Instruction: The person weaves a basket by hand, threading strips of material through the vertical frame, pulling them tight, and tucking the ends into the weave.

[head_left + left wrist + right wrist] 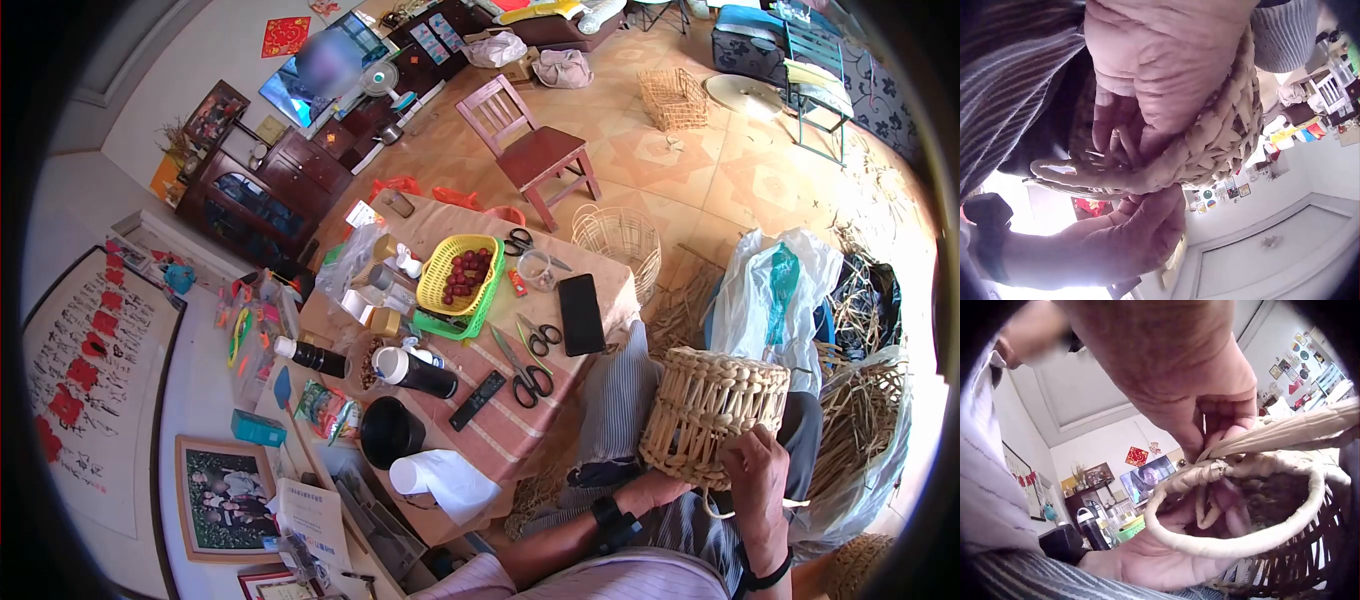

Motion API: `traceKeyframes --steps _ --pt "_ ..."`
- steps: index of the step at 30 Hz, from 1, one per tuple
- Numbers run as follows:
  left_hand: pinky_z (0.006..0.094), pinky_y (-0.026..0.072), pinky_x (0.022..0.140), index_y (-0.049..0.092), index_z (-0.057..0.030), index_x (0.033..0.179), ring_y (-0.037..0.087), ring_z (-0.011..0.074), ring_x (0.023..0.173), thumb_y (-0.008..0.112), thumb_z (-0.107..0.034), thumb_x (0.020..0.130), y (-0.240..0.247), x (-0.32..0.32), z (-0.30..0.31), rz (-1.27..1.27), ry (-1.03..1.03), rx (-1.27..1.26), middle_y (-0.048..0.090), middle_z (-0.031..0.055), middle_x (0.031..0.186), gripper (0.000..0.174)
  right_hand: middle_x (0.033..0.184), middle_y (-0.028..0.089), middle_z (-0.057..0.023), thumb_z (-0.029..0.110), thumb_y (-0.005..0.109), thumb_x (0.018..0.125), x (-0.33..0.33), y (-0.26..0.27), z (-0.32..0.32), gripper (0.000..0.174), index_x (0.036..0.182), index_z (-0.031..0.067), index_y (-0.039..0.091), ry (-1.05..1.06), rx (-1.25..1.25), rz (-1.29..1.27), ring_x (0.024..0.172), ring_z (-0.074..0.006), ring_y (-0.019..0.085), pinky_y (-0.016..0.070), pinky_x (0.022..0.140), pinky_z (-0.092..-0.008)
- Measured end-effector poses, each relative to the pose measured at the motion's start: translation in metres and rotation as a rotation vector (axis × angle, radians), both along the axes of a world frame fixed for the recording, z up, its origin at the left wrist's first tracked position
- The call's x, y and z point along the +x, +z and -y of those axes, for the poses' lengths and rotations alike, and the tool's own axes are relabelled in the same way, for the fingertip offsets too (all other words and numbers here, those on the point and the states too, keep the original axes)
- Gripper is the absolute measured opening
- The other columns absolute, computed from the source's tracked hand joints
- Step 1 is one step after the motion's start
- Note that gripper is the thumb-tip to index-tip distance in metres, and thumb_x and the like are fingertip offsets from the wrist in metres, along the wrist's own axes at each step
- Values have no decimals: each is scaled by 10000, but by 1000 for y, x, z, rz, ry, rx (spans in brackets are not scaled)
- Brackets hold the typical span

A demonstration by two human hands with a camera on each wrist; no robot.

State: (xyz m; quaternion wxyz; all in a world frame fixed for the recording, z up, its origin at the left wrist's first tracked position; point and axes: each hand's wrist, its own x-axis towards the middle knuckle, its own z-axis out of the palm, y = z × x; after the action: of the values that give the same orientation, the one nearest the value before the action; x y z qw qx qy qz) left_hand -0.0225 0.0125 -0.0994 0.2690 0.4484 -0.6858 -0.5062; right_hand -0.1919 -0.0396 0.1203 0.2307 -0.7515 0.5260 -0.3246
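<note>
A woven straw basket [708, 412] rests on the person's lap, tilted, with its thick braided edge towards the body. The left hand [657, 490] holds it at this edge; in the left wrist view, fingers of the left hand [1166, 69] reach inside the rim. Over the same spot, the right hand [757, 475] has its fingertips bent down to the edge. Seen from the right wrist, the right hand [1179, 375] pinches a pale straw strand [1291, 432] where it meets the rim. A bare rounded loop [1241, 547] stands out from the edge below, in front of the left palm.
Left of the lap stands a cloth-covered table [490, 440] with scissors [531, 384], a phone [581, 315], a remote [478, 400] and a yellow basket of fruit [440, 270]. Bags of loose straw [860, 420] stand at the right. A wooden chair [540, 158] is beyond.
</note>
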Motion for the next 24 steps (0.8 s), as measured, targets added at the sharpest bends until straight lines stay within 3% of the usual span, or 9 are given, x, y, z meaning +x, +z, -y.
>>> traceKeyframes --steps 4,6,9,10,12,16,19,23,24 --pt "456 356 1254 524 -84 1547 484 303 1473 580 -260 1099 -13 5 -5 193 -99 -197 519 125 1606 485 795 598 -130 -7 747 787 3 0 -3 125 861 28 652 -12 -6 -1 729 -366 644 525 669 -462" --pt "436 339 1271 493 -103 1574 434 281 1508 617 -277 1083 -14 12 -3 -14 44 -10 490 115 1629 536 822 619 -133 -8 747 807 3 -5 -1 130 893 26 655 -1 -11 1 738 -366 654 539 668 -449" --pt "490 346 1270 550 -114 1533 482 320 1478 597 -286 1096 52 11 1 10 103 60 529 126 1601 472 893 667 -138 -9 767 853 -10 3 -6 152 971 20 676 -68 123 151 774 -319 697 564 659 -393" --pt "497 400 1240 563 -116 1512 526 314 1440 610 -306 1093 44 7 2 -740 277 513 565 119 1565 464 905 674 -132 -11 773 861 -17 6 -7 165 999 18 687 -105 170 182 780 -291 704 566 658 -374" --pt "490 514 1156 584 -117 1471 617 296 1348 629 -341 1084 -3 13 -5 -1428 427 1025 637 97 1481 448 920 682 -118 -18 776 874 -34 -3 -14 193 1049 19 705 -148 239 221 788 -249 713 568 659 -347" --pt "526 582 1081 595 -129 1458 662 299 1294 593 -372 1097 26 11 -6 -1514 442 1088 676 77 1429 435 931 686 -120 -1 776 891 -47 -7 -28 191 1072 26 720 -161 315 213 807 -272 723 577 700 -359" --pt "541 562 1109 570 -132 1488 649 318 1310 569 -412 1103 11 6 -13 -1065 523 954 655 91 1452 475 956 684 -133 36 787 895 -45 -8 -28 196 1080 41 723 -117 268 179 822 -333 721 578 714 -389" --pt "501 550 1137 527 -162 1524 636 286 1335 576 -346 1119 29 5 -8 -1281 366 935 628 71 1481 448 936 667 -129 71 783 899 -40 -6 -23 174 1062 65 722 -72 261 166 814 -344 713 579 712 -417" --pt "494 500 1187 483 -146 1565 592 280 1387 544 -333 1133 32 8 0 -1394 126 917 570 79 1550 475 920 664 -126 82 782 898 -40 -6 -22 173 1061 77 725 -58 249 167 810 -342 714 580 709 -422"
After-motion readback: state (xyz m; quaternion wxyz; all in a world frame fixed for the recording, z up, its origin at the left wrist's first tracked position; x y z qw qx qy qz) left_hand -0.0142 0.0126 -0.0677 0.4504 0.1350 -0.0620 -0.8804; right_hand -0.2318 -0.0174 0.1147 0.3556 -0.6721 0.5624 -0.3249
